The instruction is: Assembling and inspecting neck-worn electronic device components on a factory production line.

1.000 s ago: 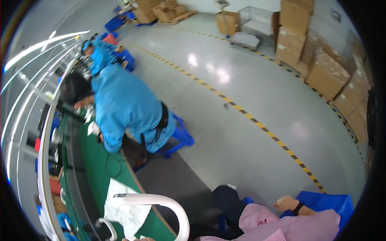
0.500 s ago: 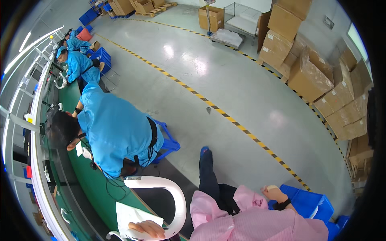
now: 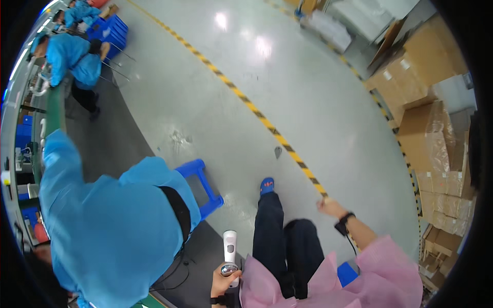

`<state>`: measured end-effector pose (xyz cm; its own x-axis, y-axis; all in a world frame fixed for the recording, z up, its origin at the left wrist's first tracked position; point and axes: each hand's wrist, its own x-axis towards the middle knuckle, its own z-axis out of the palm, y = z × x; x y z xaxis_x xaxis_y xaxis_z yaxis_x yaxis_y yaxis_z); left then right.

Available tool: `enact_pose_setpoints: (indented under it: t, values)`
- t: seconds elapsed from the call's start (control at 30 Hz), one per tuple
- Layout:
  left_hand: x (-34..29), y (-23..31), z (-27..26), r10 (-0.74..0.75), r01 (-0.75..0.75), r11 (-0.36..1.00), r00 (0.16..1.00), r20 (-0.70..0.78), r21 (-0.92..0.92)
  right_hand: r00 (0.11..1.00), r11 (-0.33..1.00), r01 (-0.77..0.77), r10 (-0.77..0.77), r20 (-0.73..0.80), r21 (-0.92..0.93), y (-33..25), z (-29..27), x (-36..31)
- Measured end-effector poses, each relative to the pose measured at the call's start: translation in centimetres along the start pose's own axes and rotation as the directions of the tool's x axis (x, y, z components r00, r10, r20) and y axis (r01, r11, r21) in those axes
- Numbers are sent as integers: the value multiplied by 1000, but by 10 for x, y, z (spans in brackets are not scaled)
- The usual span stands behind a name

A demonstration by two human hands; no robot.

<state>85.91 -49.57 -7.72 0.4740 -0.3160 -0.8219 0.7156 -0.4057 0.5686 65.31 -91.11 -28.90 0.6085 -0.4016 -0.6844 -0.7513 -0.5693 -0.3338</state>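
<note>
My left hand grips a white neck massager beside my pink sleeve. It is seen nearly end-on, with a grey oval patch on the upper part and a shiny round metal piece by my fingers. Out over the floor, my right hand is closed, its fingers curled, and no object shows in it. A pale covering shows at its fingers. The right wrist has a black band with a dark cord; the left wrist also has a dark band.
A co-worker in blue is close on my left, by a blue stool. Further along the green bench are more people and a blue crate. Cables lie below. Cardboard boxes stand right, beyond striped floor tape.
My left hand has lifted the massager off the bench side and brought it toward my body, turning it. My right hand has swung forward from the blue crates. The view has moved nearer the co-worker.
</note>
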Motion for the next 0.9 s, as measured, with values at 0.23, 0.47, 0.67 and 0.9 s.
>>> enact_pose_setpoints:
  t: [0.23, 0.47, 0.67, 0.9]
  values:
    - [77, -87, 25, -356, 322, 933, 889, -288, -162, 977, 977, -69, 106, -185, 200, -2, 89, 304]
    - [125, -158, 84, -506, 345, 852, 735, -451, -393, 924, 978, -129, 179, -337, 165, -13, 157, 470]
    - [108, -171, 131, -511, 309, 825, 766, -389, -473, 963, 719, -264, 239, 128, 643, -42, 147, 470]
    - [-34, -107, 216, -416, 103, 832, 766, -490, -546, 862, 184, -204, -432, 265, 962, -254, -73, 238]
